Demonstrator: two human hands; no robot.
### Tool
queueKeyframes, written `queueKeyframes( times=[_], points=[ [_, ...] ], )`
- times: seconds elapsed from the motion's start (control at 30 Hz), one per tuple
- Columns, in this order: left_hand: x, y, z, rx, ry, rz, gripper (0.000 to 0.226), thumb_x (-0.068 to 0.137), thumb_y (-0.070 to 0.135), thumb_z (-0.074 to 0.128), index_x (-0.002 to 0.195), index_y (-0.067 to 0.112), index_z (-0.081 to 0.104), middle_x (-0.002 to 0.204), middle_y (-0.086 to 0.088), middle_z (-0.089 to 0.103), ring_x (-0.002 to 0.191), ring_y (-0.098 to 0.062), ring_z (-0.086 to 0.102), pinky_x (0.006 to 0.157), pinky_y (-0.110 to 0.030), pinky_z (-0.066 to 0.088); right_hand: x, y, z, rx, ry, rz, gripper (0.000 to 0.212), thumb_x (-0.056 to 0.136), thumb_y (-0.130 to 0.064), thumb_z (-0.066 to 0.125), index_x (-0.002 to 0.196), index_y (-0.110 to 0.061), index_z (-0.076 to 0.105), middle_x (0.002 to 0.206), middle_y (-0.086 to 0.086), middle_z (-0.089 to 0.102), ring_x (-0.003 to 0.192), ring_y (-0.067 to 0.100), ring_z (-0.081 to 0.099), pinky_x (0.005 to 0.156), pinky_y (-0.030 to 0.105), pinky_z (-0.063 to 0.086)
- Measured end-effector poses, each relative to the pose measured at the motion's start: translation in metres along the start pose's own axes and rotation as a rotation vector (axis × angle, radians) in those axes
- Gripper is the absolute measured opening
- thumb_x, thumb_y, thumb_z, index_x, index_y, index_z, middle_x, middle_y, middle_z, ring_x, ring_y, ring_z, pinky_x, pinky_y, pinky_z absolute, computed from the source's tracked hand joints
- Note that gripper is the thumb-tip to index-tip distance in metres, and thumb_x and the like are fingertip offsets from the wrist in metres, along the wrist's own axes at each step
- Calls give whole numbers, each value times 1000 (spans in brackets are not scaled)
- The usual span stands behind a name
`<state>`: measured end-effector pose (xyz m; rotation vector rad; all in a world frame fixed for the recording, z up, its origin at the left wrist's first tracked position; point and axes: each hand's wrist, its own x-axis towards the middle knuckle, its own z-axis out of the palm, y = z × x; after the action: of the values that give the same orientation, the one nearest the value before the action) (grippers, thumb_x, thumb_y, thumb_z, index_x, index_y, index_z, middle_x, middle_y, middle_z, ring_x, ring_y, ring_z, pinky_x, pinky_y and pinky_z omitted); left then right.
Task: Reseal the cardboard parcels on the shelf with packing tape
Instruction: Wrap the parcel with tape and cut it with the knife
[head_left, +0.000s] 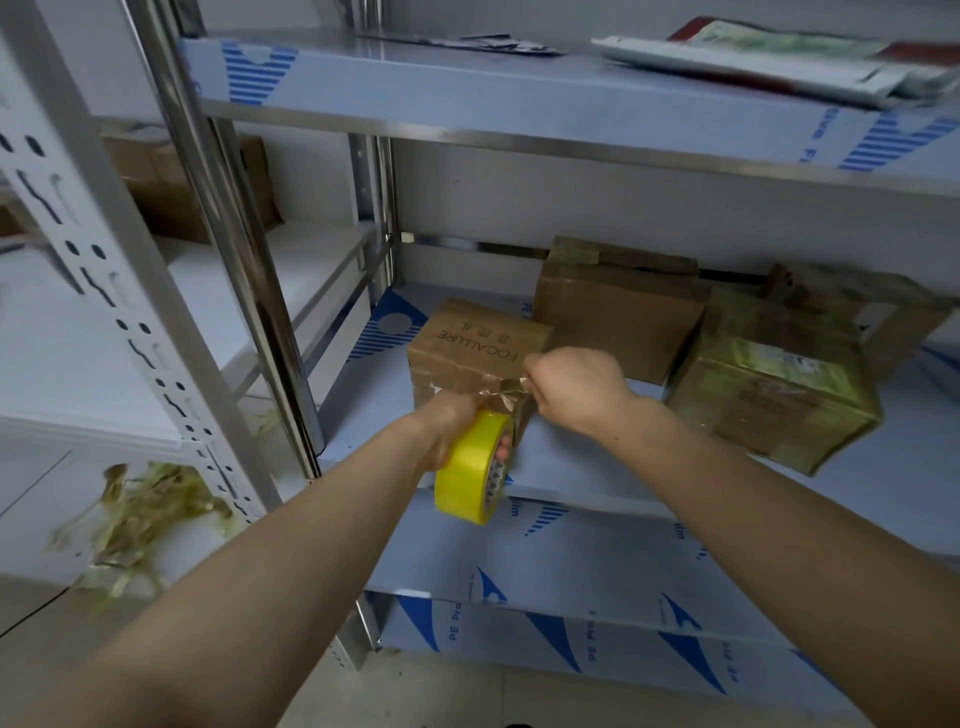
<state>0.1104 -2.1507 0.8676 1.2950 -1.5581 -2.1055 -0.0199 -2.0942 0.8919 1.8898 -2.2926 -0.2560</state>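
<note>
**Tape pulled taut at the small parcel**

The yellow tape roll (470, 467) sits in the left hand (444, 423), whose fingers are curled tightly round it, just above the front edge of the middle shelf (597, 467). A short tape strip (496, 397) runs from the roll up to the right hand (576, 387). That hand pinches the free end between thumb and fingertips, with the other fingers folded in. The strip crosses the near right corner of the small parcel (478, 345), printed FOCALLURE. I cannot tell whether it is stuck down there.

There is one roll, and four cardboard parcels stand on this shelf. The small one is at the left. A taller plain parcel (618, 306) stands just behind it to the right. A tape-wrapped parcel (774, 400) sits near the right, and a fourth parcel (872, 312) is behind that one.

The upper shelf (467, 88) holds flat mailers (753, 67). On the rack to the left stand one brown box (156, 192) and a heap of torn tape scraps (140, 514).
</note>
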Motion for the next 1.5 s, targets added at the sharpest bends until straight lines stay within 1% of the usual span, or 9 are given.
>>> queueKeyframes(
  times=[0.17, 0.37, 0.5, 0.63, 0.73, 0.9, 1.07, 1.33, 1.5],
  points=[
    [0, 2, 0, 13, 10, 32, 29, 103, 19, 38, 85, 5, 56, 64, -13, 61, 43, -19, 60, 45, -26, 53, -11, 5, 23, -42, -80, 8, 22, 93, -9, 48, 111, -10, 59, 106, 8, 63, 98, 28, 61, 66, 30, 37],
    [-5, 5, 0, 20, 17, 3, 25, 101, 23, 43, 82, 10, 52, 57, -10, 62, 36, -16, 59, 37, -24, 51, -19, 57, 64, 939, -89, 605, 21, 89, -11, 48, 95, -6, 68, 75, 16, 66, 57, 23, 59, 59, 32, 49],
    [-5, 5, 0, 28, 15, 4, 23, 100, 21, 45, 82, 9, 54, 56, -10, 62, 37, -17, 59, 39, -24, 51, -14, 63, 103, 1019, -39, 665, 30, 90, -7, 58, 118, -3, 65, 120, 14, 63, 104, 29, 62, 92, 31, 46],
    [-7, 6, 2, 46, 37, -1, 22, 100, 19, 45, 80, 11, 51, 52, -8, 61, 34, -15, 58, 36, -22, 49, -12, 59, 133, 1029, 28, 718, 10, 83, -2, 66, 86, -11, 66, 109, 15, 67, 104, 34, 61, 84, 27, 44],
    [-7, 7, 2, 63, 46, -9, 21, 100, 17, 44, 81, 12, 49, 68, -12, 57, 33, -14, 57, 34, -21, 47, -9, 61, 142, 859, -6, 653, 25, 89, -17, 63, 113, -11, 67, 122, 16, 61, 113, 34, 56, 92, 30, 43],
    [-5, 6, 2, 67, 37, 27, 20, 102, 16, 41, 83, 13, 47, 71, -12, 55, 32, -12, 56, 35, -20, 47, 11, 28, 65, 847, 495, 198, 35, 101, -14, 42, 133, -8, 54, 132, 13, 54, 123, 28, 48, 98, 31, 36],
    [0, 3, 3, 76, 33, 68, 10, 101, 13, 42, 99, 10, 51, 77, -13, 58, 38, -11, 60, 39, -21, 50, 39, 1, 49, 523, -2, -127, 53, 105, -36, 21, 153, -16, 11, 161, 1, 6, 148, 13, 2, 116, 25, -4],
    [-4, 2, -11, 376, 23, 87, 20, 97, 13, 49, 111, 2, 56, 95, -25, 62, 50, -12, 62, 53, -24, 54, 41, 4, 62, 451, 23, -149, 52, 105, -35, 25, 153, -18, 12, 161, -1, 6, 148, 12, 3, 113, 20, -7],
    [-6, -2, -23, 325, 70, 124, 20, 99, 13, 46, 80, 18, 51, 73, -7, 52, 34, -4, 54, 35, -12, 43, 43, 0, 63, 562, 73, -93, 51, 103, -39, 29, 150, -19, 24, 159, -2, 19, 147, 11, 12, 117, 25, 1]
  ],
)
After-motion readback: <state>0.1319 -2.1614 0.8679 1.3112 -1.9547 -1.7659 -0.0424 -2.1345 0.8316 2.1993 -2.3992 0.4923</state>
